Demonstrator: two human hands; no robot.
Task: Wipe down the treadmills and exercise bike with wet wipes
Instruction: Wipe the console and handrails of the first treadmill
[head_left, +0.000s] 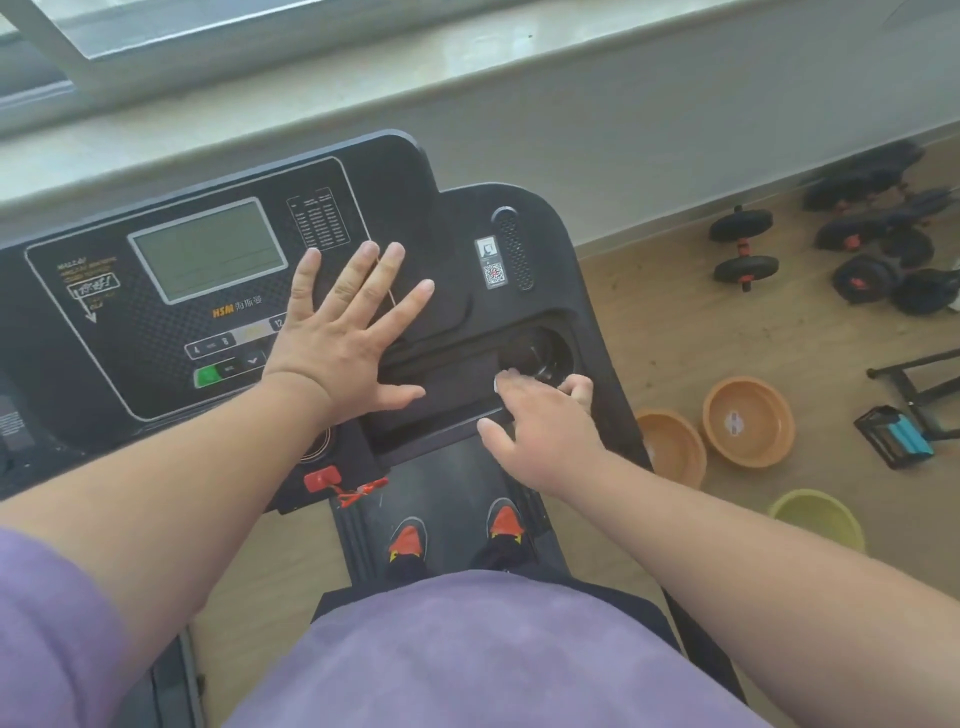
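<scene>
**Wiping the console tray beside the cup holder**

Nearest the lens is the purple shirt (467, 654) of the person standing on the treadmill belt (452, 478), two orange-toed shoes (408, 540) showing below it. The right hand (540, 421) presses a small white wet wipe (497, 383) onto the tray at the rim of the cup holder (537, 353); its fingers are bent over the wipe, most of which is hidden beneath them. The left hand (348, 332) lies flat and spread wide on the treadmill console (156, 322), holding nothing, its fingertips just right of the display (208, 249).

To do this well, I would keep the left hand braced but off the buttons, fold the wipe to a fresh face, and work round the holder's rim and into the tray corners, where grime probably gathers.

Counted: one treadmill, one wipe, one red safety key (323, 479). On the floor at right, two orange basins (748, 421), one yellow-green basin (815, 519), and a cluster of dumbbells (743, 249), too overlapped to count.
</scene>
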